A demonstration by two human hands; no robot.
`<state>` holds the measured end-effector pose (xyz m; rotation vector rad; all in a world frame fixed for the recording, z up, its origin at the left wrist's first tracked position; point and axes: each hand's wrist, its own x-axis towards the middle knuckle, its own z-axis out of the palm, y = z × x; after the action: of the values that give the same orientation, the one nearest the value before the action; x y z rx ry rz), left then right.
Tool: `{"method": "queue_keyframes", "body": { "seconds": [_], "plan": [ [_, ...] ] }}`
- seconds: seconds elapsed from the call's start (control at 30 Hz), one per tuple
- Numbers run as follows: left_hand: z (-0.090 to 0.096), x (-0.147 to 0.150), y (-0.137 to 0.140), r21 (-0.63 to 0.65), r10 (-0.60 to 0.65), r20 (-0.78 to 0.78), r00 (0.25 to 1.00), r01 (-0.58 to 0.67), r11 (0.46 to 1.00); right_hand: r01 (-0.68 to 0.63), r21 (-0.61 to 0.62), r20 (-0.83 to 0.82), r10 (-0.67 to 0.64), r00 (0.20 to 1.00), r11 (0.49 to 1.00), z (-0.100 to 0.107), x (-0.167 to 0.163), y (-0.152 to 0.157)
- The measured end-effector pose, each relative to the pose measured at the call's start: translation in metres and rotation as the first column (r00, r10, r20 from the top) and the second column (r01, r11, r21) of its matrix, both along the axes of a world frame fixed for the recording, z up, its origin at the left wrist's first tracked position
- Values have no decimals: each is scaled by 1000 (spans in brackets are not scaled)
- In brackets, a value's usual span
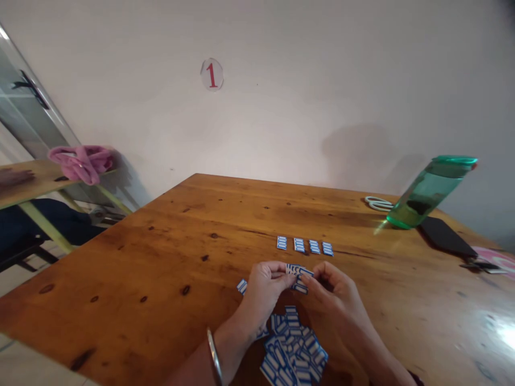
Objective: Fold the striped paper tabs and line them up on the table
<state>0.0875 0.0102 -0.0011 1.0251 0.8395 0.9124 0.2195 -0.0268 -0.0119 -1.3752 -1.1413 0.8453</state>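
Note:
Small blue-and-white cards (pixel 296 269) are fanned between my two hands, above the wooden table. My left hand (pixel 263 292) pinches the fan from the left, between thumb and fingers. On the right, my right hand (pixel 338 295) has its thumb and fingertips closed on the cards at the right edge. A loose heap of similar cards (pixel 295 351) lies below my hands, partly cut off by the frame's bottom. One more card (pixel 242 286) shows beside my left hand. Beyond my hands, several small card groups (pixel 299 245) sit in a row. The print is too small to read.
The wooden table (pixel 161 257) meets a pale wall at the back. At right stand a green transparent bottle (pixel 432 193), a white cable (pixel 378 203), a dark flat case (pixel 446 236) and a pink item (pixel 497 258). Another person's hand (pixel 16 177) rests on a table at left, near pink cloth (pixel 82 161).

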Motion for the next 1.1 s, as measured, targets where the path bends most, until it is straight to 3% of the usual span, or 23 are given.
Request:
{"method": "queue_keyframes", "body": {
  "seconds": [0.43, 0.63, 0.77, 1.1],
  "plan": [
    [4, -1, -3, 8, -23, -18, 1000, 24, 1000, -2, -1, -64, 2, 998, 1000, -1, 0, 1],
    [0, -1, -2, 84, 16, -65, 998, -10, 996, -164, -17, -306, 151, 940, 986, -2, -6, -4],
    [-1, -1, -2, 119, 33, -107, 994, -21, 993, -200, -26, -447, 167, 879, 980, -3, -8, -6],
    [-2, 2, -6, 70, -78, -37, 996, 81, 994, -147, -6, -361, 135, 923, 989, 1, -3, -5]
  ]
}}
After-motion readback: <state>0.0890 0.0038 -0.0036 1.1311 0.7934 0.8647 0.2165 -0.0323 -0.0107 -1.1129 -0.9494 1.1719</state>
